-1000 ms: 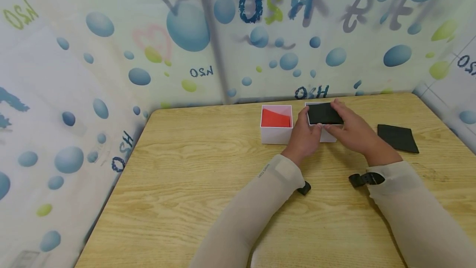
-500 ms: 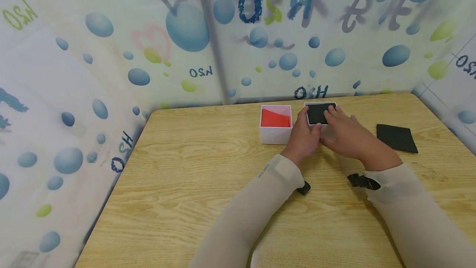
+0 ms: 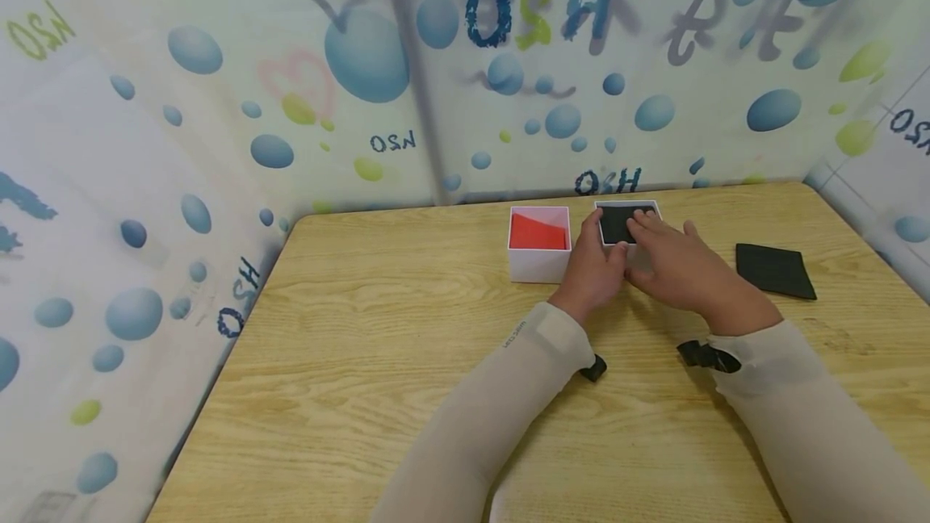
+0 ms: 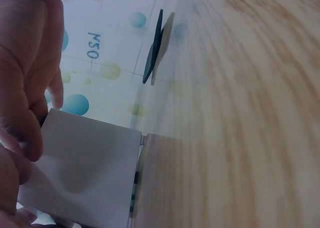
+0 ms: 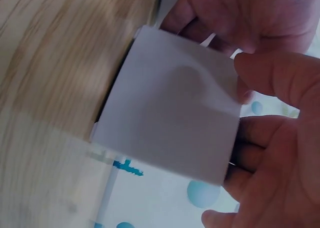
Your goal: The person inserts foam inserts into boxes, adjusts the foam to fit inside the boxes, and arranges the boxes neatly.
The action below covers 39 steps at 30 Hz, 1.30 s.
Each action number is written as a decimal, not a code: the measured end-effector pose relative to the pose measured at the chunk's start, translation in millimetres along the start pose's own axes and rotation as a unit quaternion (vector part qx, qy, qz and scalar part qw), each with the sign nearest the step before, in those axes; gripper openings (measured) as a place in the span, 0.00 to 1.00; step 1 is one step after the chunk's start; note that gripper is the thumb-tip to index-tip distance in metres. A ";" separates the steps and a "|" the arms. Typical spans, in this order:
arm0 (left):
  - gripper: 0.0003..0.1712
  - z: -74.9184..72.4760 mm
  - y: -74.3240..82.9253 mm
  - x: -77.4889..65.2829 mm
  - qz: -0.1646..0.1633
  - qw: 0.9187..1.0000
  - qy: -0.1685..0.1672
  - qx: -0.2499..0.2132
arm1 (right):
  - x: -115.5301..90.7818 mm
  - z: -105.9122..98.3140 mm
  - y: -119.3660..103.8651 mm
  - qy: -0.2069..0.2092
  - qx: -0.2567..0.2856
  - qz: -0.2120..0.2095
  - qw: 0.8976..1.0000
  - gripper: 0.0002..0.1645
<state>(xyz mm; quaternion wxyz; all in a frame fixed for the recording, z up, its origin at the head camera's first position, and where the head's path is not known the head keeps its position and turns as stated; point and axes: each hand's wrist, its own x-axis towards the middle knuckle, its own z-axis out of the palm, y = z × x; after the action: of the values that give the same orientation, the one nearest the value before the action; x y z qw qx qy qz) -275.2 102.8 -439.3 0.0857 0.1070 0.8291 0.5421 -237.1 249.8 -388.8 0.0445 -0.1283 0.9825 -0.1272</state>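
Observation:
A white box (image 3: pixel 643 251) stands on the table with a black foam-like piece (image 3: pixel 616 224) at its open top. My left hand (image 3: pixel 592 273) grips this box, with its fingers along the left wall and the thumb at the front rim. My right hand (image 3: pixel 679 265) rests flattened fingers on the black piece and hides its right part. From the left wrist view, the plain front wall (image 4: pixel 85 168) of the box shows beneath both hands. In the right wrist view, the right hand (image 5: pixel 285 118) bends over the box's top edge, with its thumb near the front rim.
A second white box (image 3: pixel 540 265) with a red piece (image 3: pixel 538 231) inside stands just left of my left hand. To the right lies a flat black piece (image 3: pixel 776 269) on the wooden table (image 3: pixel 363 345). A patterned wall (image 3: pixel 465 103) rises behind the table's back edge.
My right hand has moved left from the box's right edge onto the black piece, which now sits lower and level within the rim. The left hand has stayed in place.

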 end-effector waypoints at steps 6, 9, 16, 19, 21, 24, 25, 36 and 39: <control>0.39 -0.3 -0.2 0.5 0.003 1.000 0.002 0.003 | -1.4 -0.5 -6.4 0.001 -0.002 -0.008 1.000 0.42; 0.39 -0.5 -0.2 0.4 0.002 1.000 0.001 0.002 | -1.0 1.0 -6.9 0.000 -0.004 -0.008 1.000 0.42; 0.39 -0.6 0.7 -0.3 -0.003 1.000 0.003 -0.001 | 1.0 4.4 -4.6 0.006 0.000 -0.007 1.000 0.41; 0.39 -0.4 0.8 -0.6 -0.004 1.000 0.004 0.001 | 2.7 7.0 -3.4 0.009 0.002 -0.006 1.000 0.40; 0.39 -0.4 0.8 -0.8 -0.006 1.000 0.005 0.003 | 4.0 9.0 -2.7 0.013 0.003 -0.004 1.000 0.39; 0.39 -0.3 0.8 -0.9 -0.009 1.000 0.005 0.004 | 5.8 12.0 -2.1 0.020 0.001 0.000 1.000 0.39; 0.39 -0.2 0.7 -0.9 -0.010 1.000 0.005 0.004 | 6.5 13.0 -1.7 0.022 0.000 0.001 1.000 0.39; 0.39 0.7 1.0 -1.9 -0.011 1.000 0.004 -0.001 | 7.2 16.1 -2.8 0.034 -0.020 0.002 0.999 0.39; 0.39 0.7 0.9 -2.3 -0.010 1.000 0.005 -0.002 | 7.5 15.8 -3.6 0.033 -0.023 0.002 0.999 0.39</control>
<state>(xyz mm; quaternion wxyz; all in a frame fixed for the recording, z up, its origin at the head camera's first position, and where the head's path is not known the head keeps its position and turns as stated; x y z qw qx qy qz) -272.8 103.1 -438.7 0.0869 0.0960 0.8295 0.5433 -241.6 240.7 -403.6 0.0092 -0.1228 0.9864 -0.1086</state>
